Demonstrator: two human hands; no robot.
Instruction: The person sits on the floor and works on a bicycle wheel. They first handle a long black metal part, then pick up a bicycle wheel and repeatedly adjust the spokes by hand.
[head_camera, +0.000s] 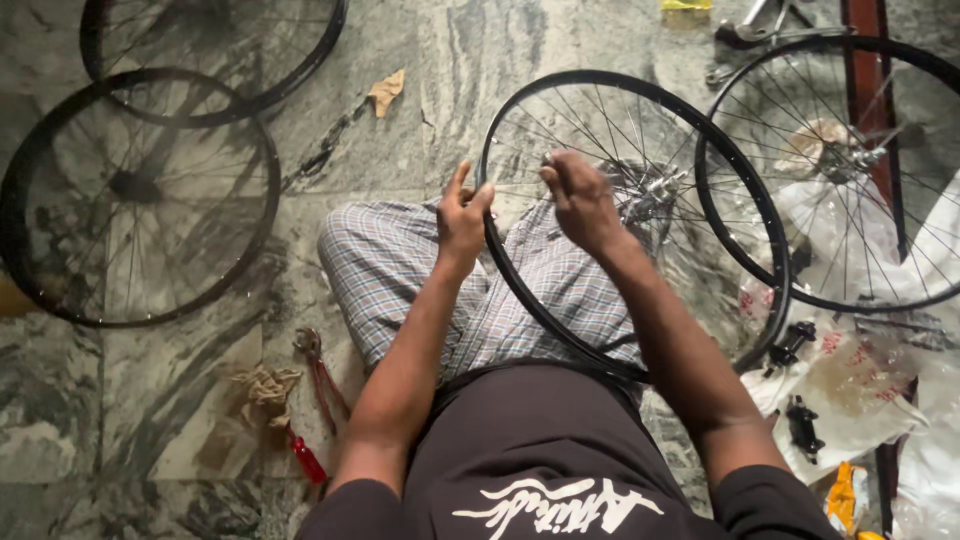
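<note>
A black spoked bicycle wheel (700, 130) rests across my lap, over my checked trouser leg (385, 270). My left hand (462, 215) grips the wheel's black rim at its left side. Inside the rim, my right hand (578, 195) has its fingers pinched on a spoke near the rim, a little left of the silver hub (655, 190). Whether a small tool sits in those fingers is hidden.
Another spoked wheel (935, 75) lies at the right, overlapping mine. Two more wheels (40, 150) (300, 65) lie on the marble floor at the left. Red-handled pliers (318, 385) and a rag (265, 385) lie by my left knee. Plastic bags (860, 380) and small black parts (803, 425) sit at the right.
</note>
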